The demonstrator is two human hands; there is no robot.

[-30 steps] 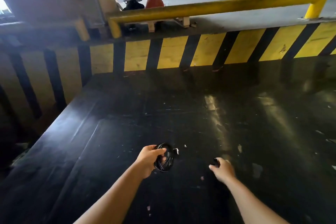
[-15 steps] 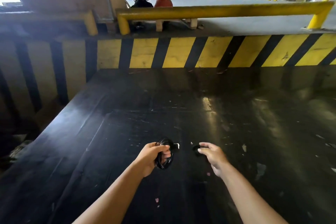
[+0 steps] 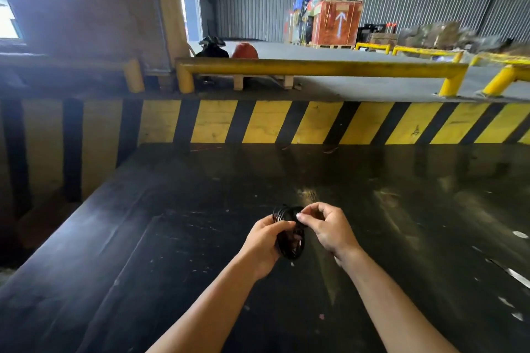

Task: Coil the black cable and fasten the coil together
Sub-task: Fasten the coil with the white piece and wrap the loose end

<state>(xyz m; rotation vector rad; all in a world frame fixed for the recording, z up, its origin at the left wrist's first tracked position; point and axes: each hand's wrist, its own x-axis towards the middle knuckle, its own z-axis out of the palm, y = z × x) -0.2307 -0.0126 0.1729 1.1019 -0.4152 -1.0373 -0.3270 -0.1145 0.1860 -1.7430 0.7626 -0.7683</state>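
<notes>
The black cable (image 3: 290, 246) is wound into a small coil held upright above the black surface. My left hand (image 3: 265, 241) grips the coil's left side with the fingers wrapped around the loops. My right hand (image 3: 329, 228) is against the coil's upper right, its thumb and forefinger pinched at the top of the loops. What the right fingers pinch is too small and dark to make out. Part of the coil is hidden behind both hands.
A wide glossy black platform (image 3: 401, 223) spreads under my hands, with a drop along its left edge. A yellow-and-black striped wall (image 3: 286, 122) closes the far side, with a yellow rail (image 3: 315, 67) above it. Crates and pallets stand far behind.
My right hand has come in from the right and now meets the top of the coil. The left hand has kept hold of the coil. The view has tilted upward.
</notes>
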